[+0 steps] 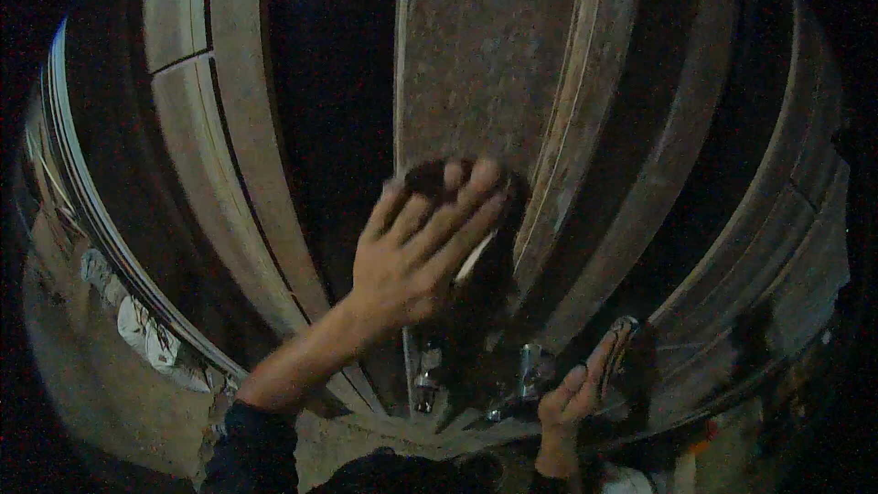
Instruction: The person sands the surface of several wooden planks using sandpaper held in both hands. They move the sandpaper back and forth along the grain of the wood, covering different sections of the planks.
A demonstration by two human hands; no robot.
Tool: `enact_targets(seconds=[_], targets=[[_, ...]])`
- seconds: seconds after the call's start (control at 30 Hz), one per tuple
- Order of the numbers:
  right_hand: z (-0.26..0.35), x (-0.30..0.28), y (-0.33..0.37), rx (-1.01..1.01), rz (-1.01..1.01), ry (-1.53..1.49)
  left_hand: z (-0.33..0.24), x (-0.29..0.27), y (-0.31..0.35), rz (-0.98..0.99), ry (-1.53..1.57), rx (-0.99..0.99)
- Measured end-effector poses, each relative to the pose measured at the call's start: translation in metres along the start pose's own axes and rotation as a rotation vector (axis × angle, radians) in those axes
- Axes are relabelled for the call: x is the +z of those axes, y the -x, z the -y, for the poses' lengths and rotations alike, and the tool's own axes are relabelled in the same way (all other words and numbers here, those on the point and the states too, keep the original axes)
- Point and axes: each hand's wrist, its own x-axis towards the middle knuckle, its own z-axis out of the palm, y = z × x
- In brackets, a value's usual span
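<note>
Near the middle, my left hand (402,252) stretches forward with its fingers extended and slightly apart, palm down. It is a little blurred. Beneath its fingertips lies a dark round patch (517,190), either a shadow or a dark object; I cannot tell which. My right hand (578,386) is lower and to the right, its fingers curled against a small grey, mottled thing (622,340) whose kind does not show in the dim light. Between the hands, two small shiny, clear or metallic pieces (425,389) (529,366) stand near the lower edge.
Long pale strips (242,110) run away from me, with dark gaps between them. A wide brown-grey panel (489,55) fills the middle. A crumpled white item (146,334) lies on the ground at the left. Most of the surroundings are very dark.
</note>
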Motion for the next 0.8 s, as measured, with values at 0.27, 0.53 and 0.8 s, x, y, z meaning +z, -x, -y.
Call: enact_targets(seconds=[0.27, 0.53, 0.8], targets=[[0.017, 0.001, -0.092, -0.222, 0.027, 0.152, 0.012, 0.009, -0.048, -0.210, 0.006, -0.068], [0.009, 0.015, -0.073, -0.260, 0.045, 0.094, -0.002, 0.000, 0.032, 0.102, -0.009, 0.135], [0.009, 0.016, -0.084, -0.272, 0.008, 0.106, 0.026, 0.001, -0.062, -0.214, 0.066, -0.075]])
